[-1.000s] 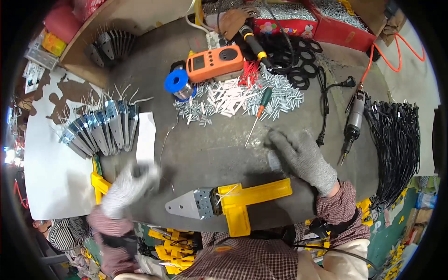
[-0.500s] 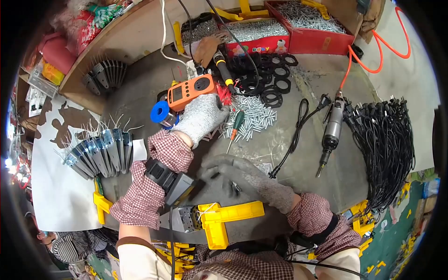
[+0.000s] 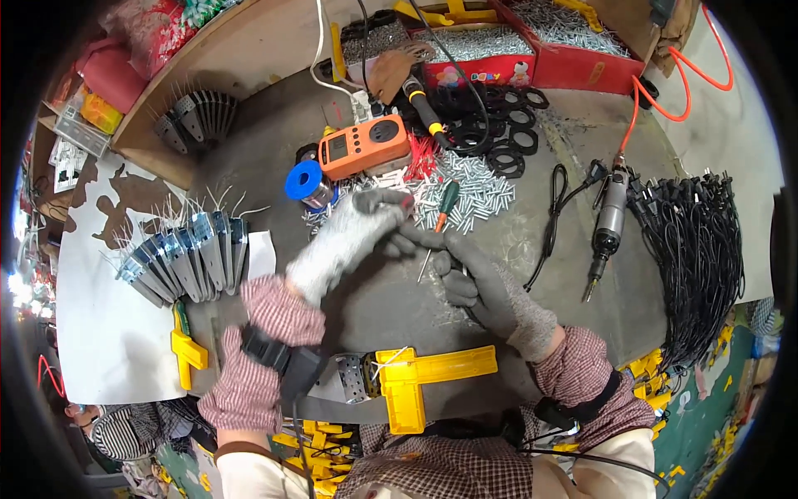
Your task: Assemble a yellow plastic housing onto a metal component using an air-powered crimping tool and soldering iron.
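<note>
My left hand [image 3: 345,239], in a light grey glove, reaches over the middle of the bench with its fingers pinched together; a small red-tipped piece [image 3: 406,201] shows at the fingertips. My right hand [image 3: 475,287], in a darker grey glove, points its fingers left and touches the left hand's fingers from below. Whether it holds anything is hidden. Just beyond the hands lie a green and red screwdriver [image 3: 444,205] and a heap of small white parts [image 3: 480,187]. A metal bracket with a yellow plastic piece [image 3: 407,378] lies near my body.
An orange meter [image 3: 366,145] and a blue spool [image 3: 304,181] sit behind the hands. A row of metal brackets [image 3: 187,258] lies at the left, an electric driver [image 3: 609,220] and bundled black cables [image 3: 694,249] at the right. Red trays of screws [image 3: 532,46] and black rings [image 3: 499,125] are at the back.
My left hand has drawn back from the heap of white parts near the meter toward the bench's middle. My right hand has moved up to meet it.
</note>
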